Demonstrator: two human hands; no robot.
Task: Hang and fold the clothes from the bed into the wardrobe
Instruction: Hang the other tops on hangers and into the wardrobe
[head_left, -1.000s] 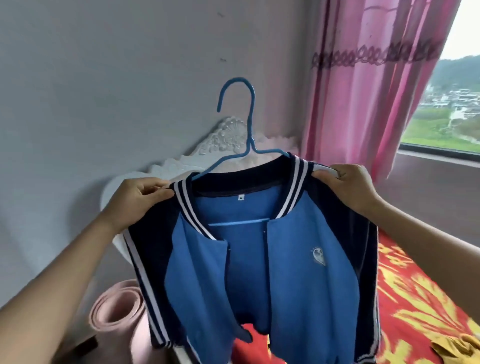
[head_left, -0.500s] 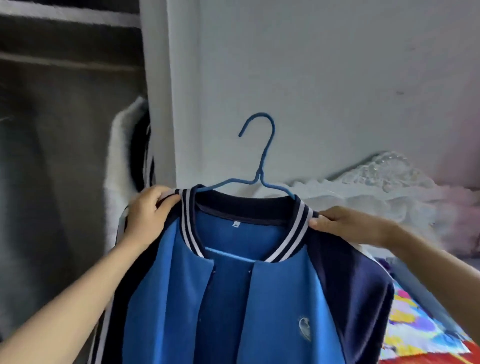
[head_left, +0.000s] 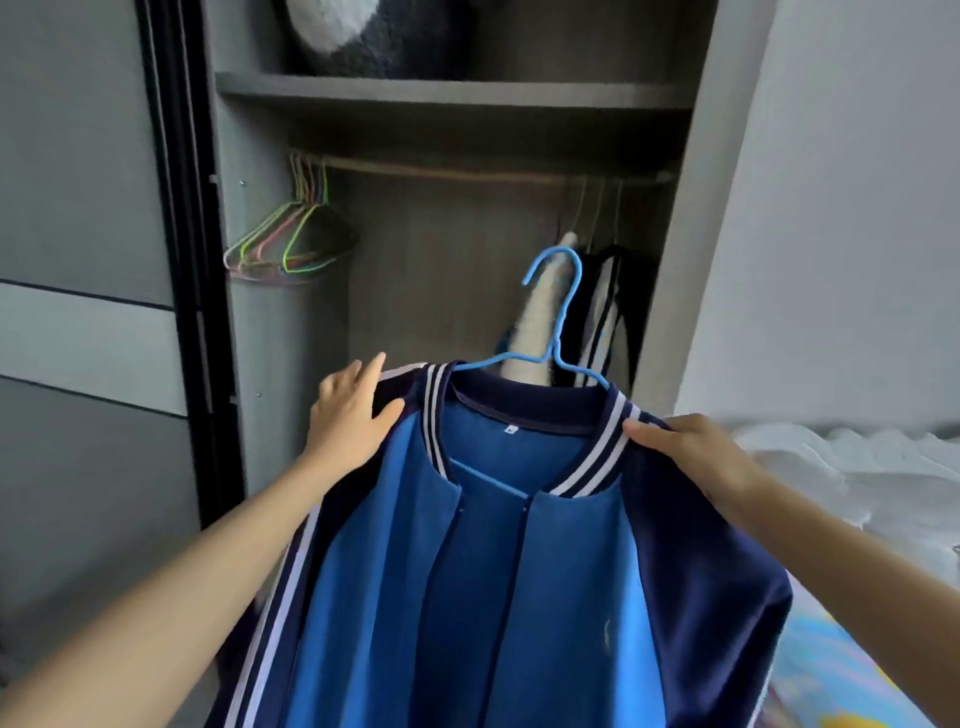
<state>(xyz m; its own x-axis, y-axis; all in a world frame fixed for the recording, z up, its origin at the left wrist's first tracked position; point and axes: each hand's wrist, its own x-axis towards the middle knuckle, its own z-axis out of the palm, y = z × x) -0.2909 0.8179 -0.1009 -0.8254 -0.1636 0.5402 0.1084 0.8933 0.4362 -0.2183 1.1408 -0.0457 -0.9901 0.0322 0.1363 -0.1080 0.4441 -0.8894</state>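
Jacket (head_left: 571, 597), hem cut off below: left hand (head_left: 348, 415) fingers straight on one shoulder, right hand (head_left: 691, 447) fingers pinching the other.

View has swung left: curtain, window and rolled mat gone, open wardrobe (head_left: 467, 93) now fills the far side. Bed (head_left: 857, 467) shows only at right edge. Jacket (head_left: 519, 571) on hanger (head_left: 558, 312) carried from the wall to the wardrobe opening; hook now below the rail (head_left: 441, 174), in front of hung clothes (head_left: 602, 312) at right. Empty hangers (head_left: 291, 239) now in view, far left. Left hand (head_left: 353, 410) went from pinching the shoulder to fingers spread, resting on it.
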